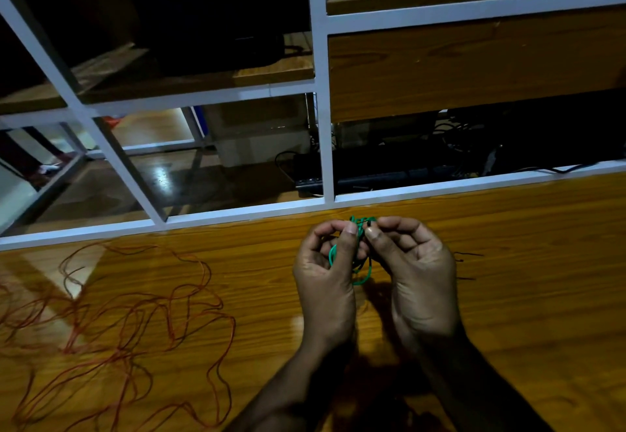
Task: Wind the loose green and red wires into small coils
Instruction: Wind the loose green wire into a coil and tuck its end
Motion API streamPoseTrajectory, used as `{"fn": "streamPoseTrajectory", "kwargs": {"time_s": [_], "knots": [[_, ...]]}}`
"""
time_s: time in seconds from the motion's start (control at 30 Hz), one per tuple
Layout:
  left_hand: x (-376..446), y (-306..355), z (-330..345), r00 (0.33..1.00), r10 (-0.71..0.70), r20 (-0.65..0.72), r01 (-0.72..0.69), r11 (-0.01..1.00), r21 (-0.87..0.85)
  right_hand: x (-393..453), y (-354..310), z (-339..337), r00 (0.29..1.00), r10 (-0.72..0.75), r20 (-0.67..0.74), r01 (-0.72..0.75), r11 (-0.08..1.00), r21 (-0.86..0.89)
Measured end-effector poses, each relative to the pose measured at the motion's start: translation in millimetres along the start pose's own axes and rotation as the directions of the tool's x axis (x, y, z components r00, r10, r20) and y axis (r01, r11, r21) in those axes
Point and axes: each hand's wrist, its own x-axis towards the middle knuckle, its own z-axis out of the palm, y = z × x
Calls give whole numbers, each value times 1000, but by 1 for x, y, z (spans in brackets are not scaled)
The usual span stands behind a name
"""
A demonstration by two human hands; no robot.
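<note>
A small bundle of green wire (362,274) is held between both hands above the wooden table (528,296). My left hand (327,282) curls around its loops, thumb up against the wire. My right hand (418,269) pinches the wire's top part between thumb and fingers. Green loops hang below the thumbs and show above the fingertips; the rest is hidden inside the palms. The red wire (128,326) lies loose and tangled across the left part of the table, apart from both hands.
A white metal frame (323,110) with wooden shelves rises along the table's far edge. Dark cables and a black device (389,177) lie behind it. Thin black wire pieces (467,255) rest on the table right of my right hand.
</note>
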Motion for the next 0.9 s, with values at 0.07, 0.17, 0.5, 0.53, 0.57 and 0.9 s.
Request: {"fn": "streamPoseTrajectory", "kwargs": {"time_s": [0.07, 0.17, 0.5, 0.53, 0.57, 0.9], "knots": [[0, -1, 0, 1000, -6, 1, 6, 1000, -5, 0, 1, -1, 1000, -1, 0, 1, 1000, -16], [0, -2, 1, 1000, -3, 13, 4, 1000, -25, 0, 1, -3, 1000, 8, -14, -8, 1000, -12], [-1, -2, 4, 1000, 5, 23, -3, 997, -77, 0, 2, -4, 1000, -6, -18, 6, 1000, 31], [-1, -1, 4, 1000, 5, 19, -4, 997, -76, -1, 2, -4, 1000, -5, -19, 6, 1000, 29], [-1, -1, 4, 1000, 6, 15, -5, 997, -74, -1, 2, -4, 1000, -5, -20, 5, 1000, 25], [-5, -1, 1, 999, 9, 31, -8, 999, -47, -5, -2, -6, 1000, -4, -9, 4, 1000, -11]]}}
